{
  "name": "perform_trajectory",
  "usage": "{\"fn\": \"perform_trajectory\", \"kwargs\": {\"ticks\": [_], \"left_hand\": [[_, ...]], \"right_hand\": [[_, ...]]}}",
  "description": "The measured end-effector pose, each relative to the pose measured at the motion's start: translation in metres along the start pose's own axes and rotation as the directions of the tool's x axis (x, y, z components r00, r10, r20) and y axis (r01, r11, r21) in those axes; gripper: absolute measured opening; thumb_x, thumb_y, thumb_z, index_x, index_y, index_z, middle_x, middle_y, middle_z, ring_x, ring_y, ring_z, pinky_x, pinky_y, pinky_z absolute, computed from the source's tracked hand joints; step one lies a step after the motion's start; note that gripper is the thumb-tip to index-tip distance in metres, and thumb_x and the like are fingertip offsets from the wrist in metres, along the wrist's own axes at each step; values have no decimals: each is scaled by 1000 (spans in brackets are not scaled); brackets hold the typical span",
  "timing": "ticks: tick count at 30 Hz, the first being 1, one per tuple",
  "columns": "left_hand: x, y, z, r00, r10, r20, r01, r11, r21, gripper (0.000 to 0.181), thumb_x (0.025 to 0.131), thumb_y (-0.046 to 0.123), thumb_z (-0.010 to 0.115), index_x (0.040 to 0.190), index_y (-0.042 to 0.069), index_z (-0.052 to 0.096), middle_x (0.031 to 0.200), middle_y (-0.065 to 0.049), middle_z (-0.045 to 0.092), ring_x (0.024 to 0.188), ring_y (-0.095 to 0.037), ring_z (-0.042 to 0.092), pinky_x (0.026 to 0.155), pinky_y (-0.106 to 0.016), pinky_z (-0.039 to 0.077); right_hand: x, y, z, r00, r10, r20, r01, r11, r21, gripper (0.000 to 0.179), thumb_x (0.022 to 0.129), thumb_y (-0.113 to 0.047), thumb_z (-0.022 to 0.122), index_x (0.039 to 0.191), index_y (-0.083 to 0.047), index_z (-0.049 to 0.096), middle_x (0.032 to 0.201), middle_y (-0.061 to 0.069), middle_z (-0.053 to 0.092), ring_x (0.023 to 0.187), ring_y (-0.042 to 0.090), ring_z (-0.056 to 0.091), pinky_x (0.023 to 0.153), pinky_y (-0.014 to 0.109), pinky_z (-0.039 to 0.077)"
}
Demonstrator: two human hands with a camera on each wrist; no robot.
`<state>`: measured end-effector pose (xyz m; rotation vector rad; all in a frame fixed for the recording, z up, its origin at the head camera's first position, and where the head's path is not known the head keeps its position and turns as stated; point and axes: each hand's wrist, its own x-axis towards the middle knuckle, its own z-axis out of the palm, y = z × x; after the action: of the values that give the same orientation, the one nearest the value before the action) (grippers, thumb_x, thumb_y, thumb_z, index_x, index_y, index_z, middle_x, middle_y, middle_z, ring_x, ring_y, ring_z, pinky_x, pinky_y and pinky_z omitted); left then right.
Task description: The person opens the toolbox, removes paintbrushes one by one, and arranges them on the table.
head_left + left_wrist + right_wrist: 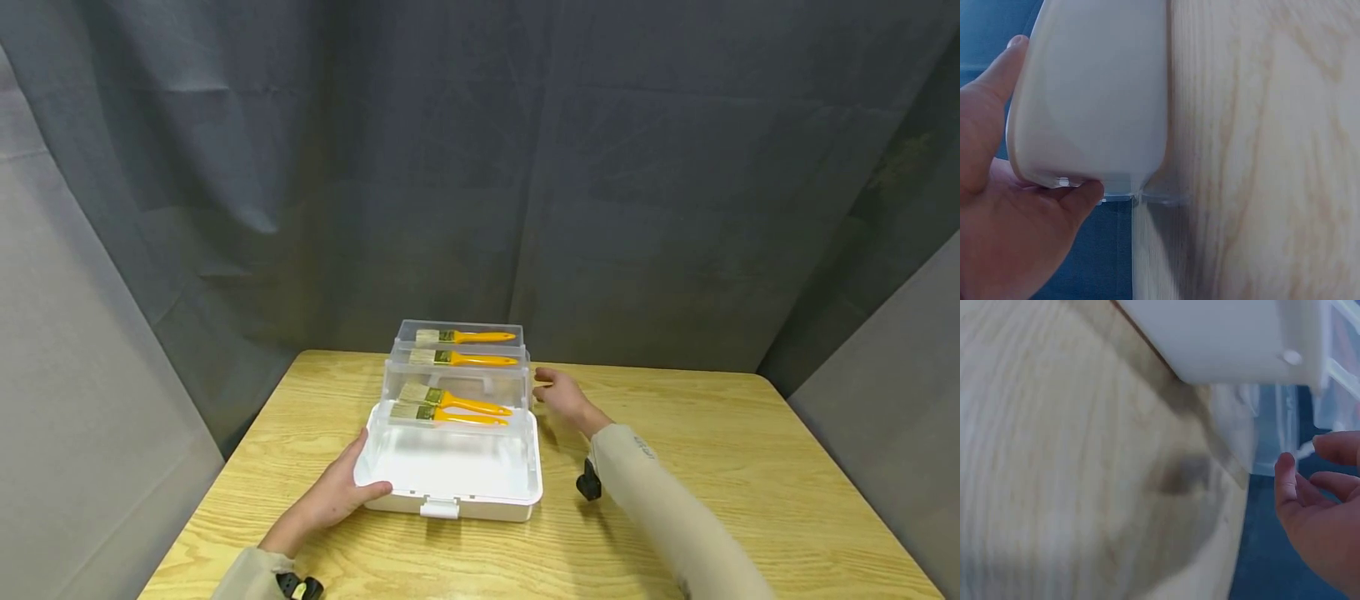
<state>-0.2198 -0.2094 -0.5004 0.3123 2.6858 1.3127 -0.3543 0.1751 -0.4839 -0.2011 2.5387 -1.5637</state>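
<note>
Print: on my right sleeve (667, 500), too small to read
White box (457, 467): smooth plastic, round-cornered, open on the wood-grain table (765, 475)
Clear trays (401, 379): tiered, holding four yellow-handled brushes (480, 361)
My left hand (336, 493): gripping the box's left end
My right hand (561, 395): fingers parted beside the trays; contact I can't tell

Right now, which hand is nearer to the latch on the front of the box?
Left. The left hand holds the box at its front left corner, thumb close to the latch; the right hand is farther back, beside the box's right rear.
</note>
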Motion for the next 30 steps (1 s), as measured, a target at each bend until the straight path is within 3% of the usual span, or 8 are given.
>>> {"fn": "perform_trajectory", "kwargs": {"ticks": [4, 9, 14, 20, 30], "left_hand": [[0, 0, -1, 1000, 1, -3, -1, 1000, 1, 103, 82, 37, 74, 150, -3, 7, 154, -24, 10, 140, -40, 13, 111, -55, 15], [1, 0, -1, 1000, 8, 1, -8, 1000, -6, 104, 81, 37, 74, 150, -3, 7, 154, -24, 10, 139, -40, 13, 111, -55, 15], [0, -2, 0, 1000, 13, -8, -13, 1000, -9, 104, 80, 38, 75, 149, -4, 8, 154, -24, 11, 139, -40, 14, 111, -55, 15], [-3, -1, 0, 1000, 4, -16, -4, 1000, 3, 104, 80, 37, 76, 149, -5, 10, 153, -25, 12, 139, -42, 14, 110, -56, 15], [-1, -1, 1, 1000, 8, -15, -8, 1000, 1, 104, 81, 38, 74, 149, -4, 9, 154, -25, 11, 139, -41, 14, 110, -55, 14]], "right_hand": [[-3, -10, -16, 998, -64, -4, 64, 997, -53, 48, 94, 1, 46, 140, 12, 33, 139, 30, 39, 119, 41, 49, 95, 50, 44], [-4, -35, -37, 988, -136, -75, 123, 979, -161, 41, 94, -8, 55, 133, 5, 49, 129, 24, 53, 112, 36, 55, 87, 45, 50], [6, -61, -49, 976, -193, -98, 165, 957, -241, 35, 94, -14, 59, 126, -1, 57, 120, 18, 60, 105, 31, 59, 84, 43, 51], [25, -78, -45, 973, -225, -60, 195, 928, -318, 33, 91, -14, 64, 121, 0, 63, 113, 13, 65, 98, 26, 62, 83, 40, 53], [51, -84, -28, 969, -247, 11, 227, 870, -437, 28, 90, -9, 65, 116, 0, 67, 110, 13, 66, 95, 24, 62, 81, 36, 54]]}}
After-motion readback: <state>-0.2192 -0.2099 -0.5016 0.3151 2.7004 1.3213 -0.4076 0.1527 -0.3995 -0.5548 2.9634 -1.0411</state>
